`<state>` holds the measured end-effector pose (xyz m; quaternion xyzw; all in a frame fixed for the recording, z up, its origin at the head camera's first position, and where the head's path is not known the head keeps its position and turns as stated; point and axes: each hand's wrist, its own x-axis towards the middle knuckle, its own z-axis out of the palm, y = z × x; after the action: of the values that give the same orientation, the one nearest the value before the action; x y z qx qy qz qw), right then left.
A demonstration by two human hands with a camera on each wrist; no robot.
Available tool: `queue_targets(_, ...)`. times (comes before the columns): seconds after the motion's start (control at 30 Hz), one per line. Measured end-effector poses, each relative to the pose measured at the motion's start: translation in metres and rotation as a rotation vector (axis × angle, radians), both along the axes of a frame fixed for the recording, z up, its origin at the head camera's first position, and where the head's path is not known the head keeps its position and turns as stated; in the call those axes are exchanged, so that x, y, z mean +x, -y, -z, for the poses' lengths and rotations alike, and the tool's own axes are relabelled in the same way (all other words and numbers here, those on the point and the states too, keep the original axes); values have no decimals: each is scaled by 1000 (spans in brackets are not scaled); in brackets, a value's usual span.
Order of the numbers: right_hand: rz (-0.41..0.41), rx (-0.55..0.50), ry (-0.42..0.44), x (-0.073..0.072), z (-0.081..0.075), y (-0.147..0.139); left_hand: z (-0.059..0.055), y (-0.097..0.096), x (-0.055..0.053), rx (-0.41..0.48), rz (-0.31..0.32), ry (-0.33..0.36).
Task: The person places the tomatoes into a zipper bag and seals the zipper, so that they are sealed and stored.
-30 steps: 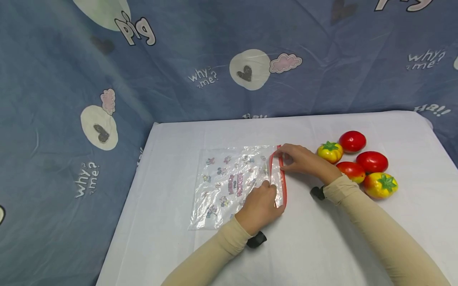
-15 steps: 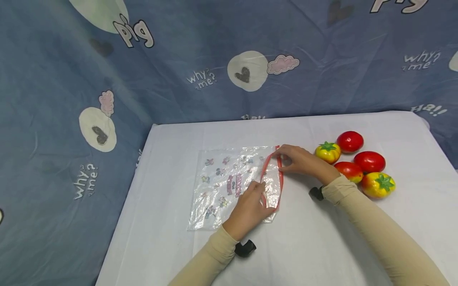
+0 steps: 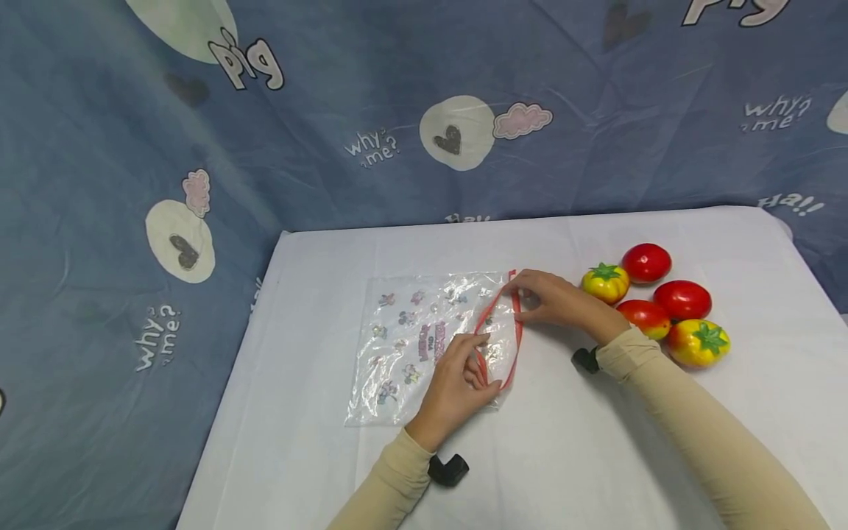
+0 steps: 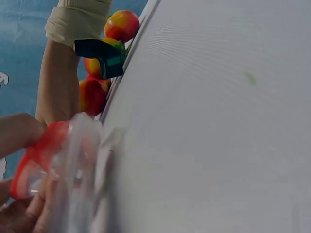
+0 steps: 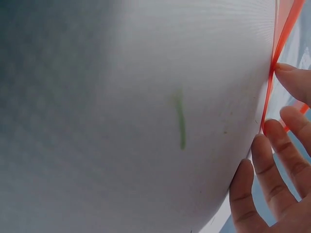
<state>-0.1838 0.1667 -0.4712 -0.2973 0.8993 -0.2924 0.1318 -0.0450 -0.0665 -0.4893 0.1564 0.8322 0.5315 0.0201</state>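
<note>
A clear plastic zip bag [image 3: 397, 346] with small cartoon prints lies flat on the white table, its red-edged mouth facing right. At the near side of the mouth, my left hand [image 3: 457, 383] holds the red edge, thumb and index spread apart with the other fingers bent between them. My right hand [image 3: 553, 298] pinches the far corner of the mouth between thumb and fingers. Between the hands the two red edges stand apart in a loop. In the left wrist view the red band [image 4: 48, 141] shows among fingers, blurred. The right wrist view shows fingers [image 5: 279, 179] along a red edge.
Right of my right hand lie several glossy red and yellow fruits, among them a plain red one [image 3: 682, 300] and a yellow one with a green leafy top [image 3: 698, 344]. A blue printed cloth [image 3: 318, 132] hangs behind the white table [image 3: 543, 456].
My left hand has moved left and slightly down, drawing one red edge away from the other, so the mouth gapes wider. The right hand stays at the far corner.
</note>
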Motion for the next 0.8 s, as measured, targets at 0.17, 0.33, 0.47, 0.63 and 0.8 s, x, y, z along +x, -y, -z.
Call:
queue_targets(0.17, -11, 6, -12, 1, -1, 1, 8, 3, 1, 105, -21, -31)
queue_targets(0.33, 0, 32, 5, 3, -3, 1, 15, 6, 1, 178, -28, -77)
queue_targets(0.47, -2, 48, -3, 5, -3, 2, 18, 7, 2, 217, -31, -85)
queue_targets(0.63, 18, 65, -4, 10, -6, 1, 18, 7, 2, 241, -31, -57)
queue_targets(0.8, 50, 56, 18, 14, -8, -1, 18, 7, 3, 243, -28, -34)
